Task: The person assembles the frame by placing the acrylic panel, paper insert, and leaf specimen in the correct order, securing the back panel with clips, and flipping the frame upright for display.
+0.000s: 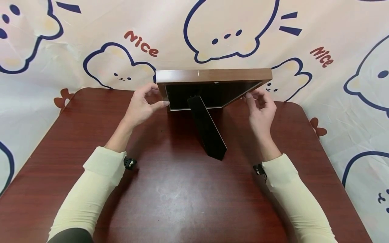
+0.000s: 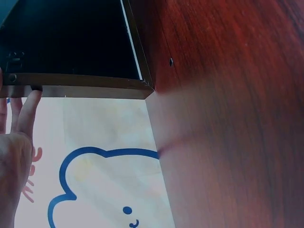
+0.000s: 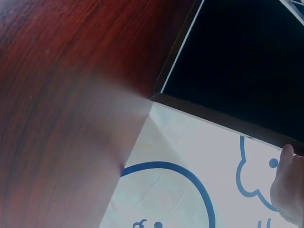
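A wooden picture frame (image 1: 214, 75) stands at the far side of the table, its black back facing me and its top leaning my way. From that back a black easel leg (image 1: 209, 130) slants down toward me. My left hand (image 1: 140, 106) holds the frame's left side, thumb on the back edge and fingers behind. On the opposite side my right hand (image 1: 262, 109) pinches the edge between thumb and curled fingers. The left wrist view shows a lower corner of the frame (image 2: 109, 81) at the tabletop, and the right wrist view shows the other lower corner (image 3: 190, 108).
The reddish-brown wooden table (image 1: 176, 202) has rounded far corners. Close behind it hangs a pale cloth (image 1: 170, 20) printed with blue cartoon outlines and the word "Nice". Small black devices (image 1: 130, 163) sit at both wrists, by the rolled cream sleeves (image 1: 104, 165).
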`<state>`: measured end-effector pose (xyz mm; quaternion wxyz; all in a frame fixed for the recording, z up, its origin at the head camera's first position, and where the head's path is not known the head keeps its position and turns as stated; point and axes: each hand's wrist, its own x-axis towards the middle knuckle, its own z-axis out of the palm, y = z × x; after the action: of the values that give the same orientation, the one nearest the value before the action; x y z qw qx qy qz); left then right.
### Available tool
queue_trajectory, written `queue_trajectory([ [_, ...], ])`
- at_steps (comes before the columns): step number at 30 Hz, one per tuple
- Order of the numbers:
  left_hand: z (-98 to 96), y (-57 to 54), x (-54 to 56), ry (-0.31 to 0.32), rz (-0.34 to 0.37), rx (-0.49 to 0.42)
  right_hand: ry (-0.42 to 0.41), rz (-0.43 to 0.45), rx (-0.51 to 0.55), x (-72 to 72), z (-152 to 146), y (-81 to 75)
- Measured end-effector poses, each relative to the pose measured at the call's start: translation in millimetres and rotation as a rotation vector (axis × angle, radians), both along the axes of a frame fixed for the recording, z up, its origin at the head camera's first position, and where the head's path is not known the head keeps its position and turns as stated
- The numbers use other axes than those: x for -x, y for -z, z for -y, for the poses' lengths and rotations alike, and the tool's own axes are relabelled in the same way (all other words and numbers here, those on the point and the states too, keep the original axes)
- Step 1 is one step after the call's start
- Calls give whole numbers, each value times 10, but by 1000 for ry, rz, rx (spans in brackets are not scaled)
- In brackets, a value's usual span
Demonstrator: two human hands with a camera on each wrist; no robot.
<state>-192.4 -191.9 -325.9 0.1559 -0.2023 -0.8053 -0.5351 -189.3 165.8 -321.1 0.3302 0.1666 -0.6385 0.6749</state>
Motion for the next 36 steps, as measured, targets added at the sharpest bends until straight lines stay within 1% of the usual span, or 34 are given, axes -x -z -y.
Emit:
queue_trajectory([
  [5, -32, -5, -17, 4, -7, -31, 21, -22, -11, -68, 74, -98],
  [9, -59, -14, -21, 5, -11, -48, 28, -22, 41, -136, 147, -179],
  [12, -73, -21, -25, -8, -14, -50, 32, -16, 78, -152, 173, -200],
  [18, -100, -21, -48, -31, -44, -45, 41, -7, 103, -160, 186, -202],
  [22, -132, -11, -77, -56, -63, -32, 54, -9, 111, -198, 216, -212],
  [25, -160, -7, -93, -68, -82, -28, 45, -15, 102, -243, 259, -233],
  [28, -186, -11, -101, -68, -107, -33, 16, -45, 76, -231, 285, -200],
  [32, -215, -26, -120, -79, -111, -29, -23, -96, 25, -230, 360, -194],
  [36, -243, -39, -141, -88, -119, -23, -61, -158, -30, -306, 500, -299],
])
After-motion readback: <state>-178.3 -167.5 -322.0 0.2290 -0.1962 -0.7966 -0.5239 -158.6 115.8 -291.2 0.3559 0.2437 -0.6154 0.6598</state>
